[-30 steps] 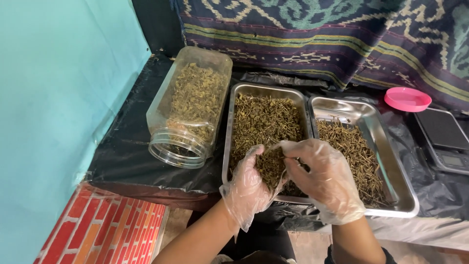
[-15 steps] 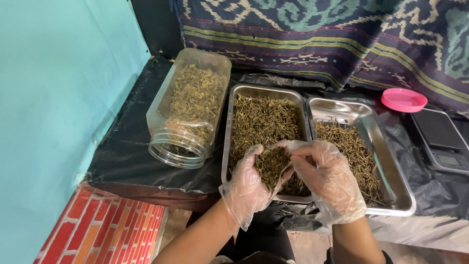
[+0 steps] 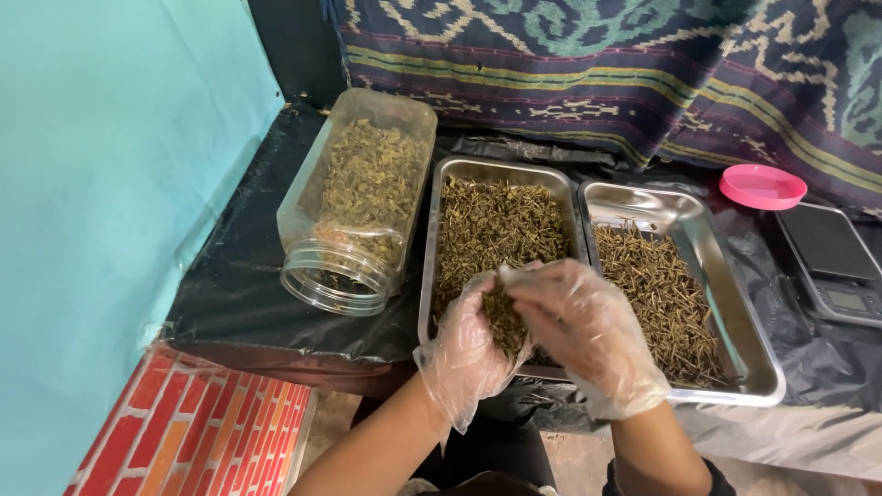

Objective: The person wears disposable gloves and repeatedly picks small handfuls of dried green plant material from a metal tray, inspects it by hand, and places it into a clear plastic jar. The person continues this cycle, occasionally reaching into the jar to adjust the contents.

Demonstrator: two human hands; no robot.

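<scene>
The gloved left hand [image 3: 469, 354] is cupped half-open, cradling a clump of dried herbs [image 3: 503, 317], while the gloved right hand [image 3: 588, 335] curls over it, fingertips pinching into the clump, both just above the near end of the left steel tray [image 3: 432, 239] on the bench [image 3: 239, 294].

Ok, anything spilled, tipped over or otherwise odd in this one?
One thing: the clear plastic jar lies on its side, lidless, mouth toward the table edge, dried herbs still inside. Nothing looks spilled. Both metal trays sit level; the gloved hands cup herbs over the left one.
</scene>
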